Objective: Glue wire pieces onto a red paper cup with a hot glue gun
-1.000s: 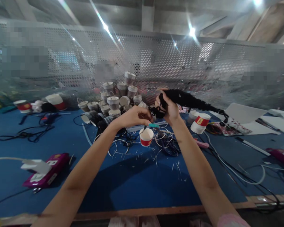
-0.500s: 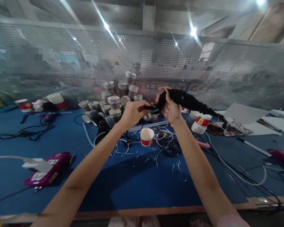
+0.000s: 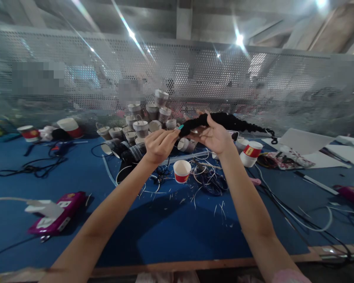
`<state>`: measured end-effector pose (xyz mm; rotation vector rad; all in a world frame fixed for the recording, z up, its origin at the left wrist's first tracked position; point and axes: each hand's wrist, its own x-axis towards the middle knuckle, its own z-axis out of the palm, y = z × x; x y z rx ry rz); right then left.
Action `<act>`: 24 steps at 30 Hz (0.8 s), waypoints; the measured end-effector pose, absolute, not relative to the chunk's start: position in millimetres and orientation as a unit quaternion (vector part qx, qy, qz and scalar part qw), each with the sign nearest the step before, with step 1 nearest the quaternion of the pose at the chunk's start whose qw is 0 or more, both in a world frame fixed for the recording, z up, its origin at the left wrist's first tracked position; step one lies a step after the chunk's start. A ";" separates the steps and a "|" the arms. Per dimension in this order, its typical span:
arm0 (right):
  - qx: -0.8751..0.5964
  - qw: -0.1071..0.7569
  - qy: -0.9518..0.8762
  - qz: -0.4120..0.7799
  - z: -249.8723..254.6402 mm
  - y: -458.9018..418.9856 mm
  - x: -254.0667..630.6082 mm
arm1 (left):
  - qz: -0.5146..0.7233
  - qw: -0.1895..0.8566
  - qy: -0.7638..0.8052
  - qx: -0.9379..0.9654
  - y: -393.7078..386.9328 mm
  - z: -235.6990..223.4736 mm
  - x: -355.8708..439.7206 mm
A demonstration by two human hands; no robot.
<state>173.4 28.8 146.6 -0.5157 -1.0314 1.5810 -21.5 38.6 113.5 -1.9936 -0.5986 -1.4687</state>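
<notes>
A long black fuzzy piece [image 3: 224, 120], perhaps yarn or chenille, stretches across in the air above the table. It is thick in the middle and thins to a curly end on the right. My right hand [image 3: 220, 137] holds it from below, thumb on the near side and fingers behind it. At its left end my left hand [image 3: 162, 143] is closed in a pinch, with a small teal bit [image 3: 181, 127] showing at the fingertips. Whether that bit belongs to the black piece I cannot tell. Below both hands a red-and-white paper cup [image 3: 182, 172] stands upright.
Many wrapped cups [image 3: 141, 127] are piled behind my left hand against a perforated metal screen [image 3: 206, 74]. Cables and white scraps [image 3: 208, 179] lie around the paper cup. A purple power strip [image 3: 59, 214] is at left, stacked cups [image 3: 250, 153] and white sheets [image 3: 306, 141] at right.
My left hand has shifted left and slightly down, pulling apart from my right hand. The black piece now lies straighter between them, and its right end has lifted into a visible curl.
</notes>
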 end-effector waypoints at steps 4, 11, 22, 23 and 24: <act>-0.220 0.597 -0.416 0.650 149.5 27.4 176.5 | -0.574 0.307 -0.250 -0.717 38.8 113.9 -19.9; -0.226 0.618 -0.465 0.592 145.6 37.0 184.6 | -0.560 0.341 -0.189 -0.731 39.9 115.3 -20.8; -0.232 0.640 -0.449 0.579 143.3 42.4 187.6 | -0.565 0.340 -0.113 -0.743 31.9 122.5 -24.3; -0.227 0.640 -0.448 0.582 144.2 41.3 186.9 | -0.565 0.339 -0.115 -0.744 31.4 123.0 -24.2; -0.223 0.639 -0.449 0.584 145.2 40.0 186.5 | -0.562 0.337 -0.113 -0.747 31.0 123.4 -24.2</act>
